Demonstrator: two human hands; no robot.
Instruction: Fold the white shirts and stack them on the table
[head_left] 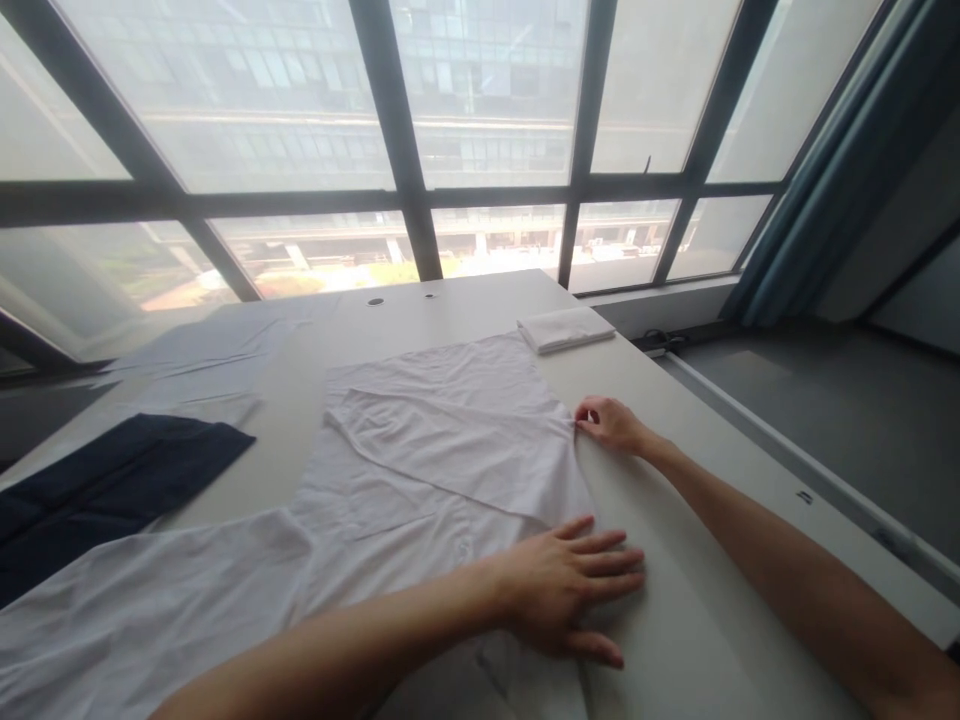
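We see one white shirt [442, 450] spread across the middle of the desk [697, 620]. Its fabric is thin, soft and lightly creased, with one panel folded over diagonally into a long triangular flap. Our left hand [562, 590] lies flat at five o'clock of the shirt, palm down and fingers spread straight. It presses on the hem where the cloth meets the bare desk and grips nothing. Our right hand [611, 425] sits at three o'clock of the shirt, fingers curled in and pinching the cloth's edge between thumb and fingertips.

The desk is smooth, matte and pale grey, with two small round holes [375, 301] near its far edge. At one o'clock rests one white cloth [566, 328], folded into a neat flat rectangle. At nine o'clock lies one dark navy garment [112, 480], flat and angular. More white cloth [150, 610] spreads at seven o'clock; we cannot tell whether it is part of the shirt. A pale sheet [202, 350] lies at eleven o'clock.
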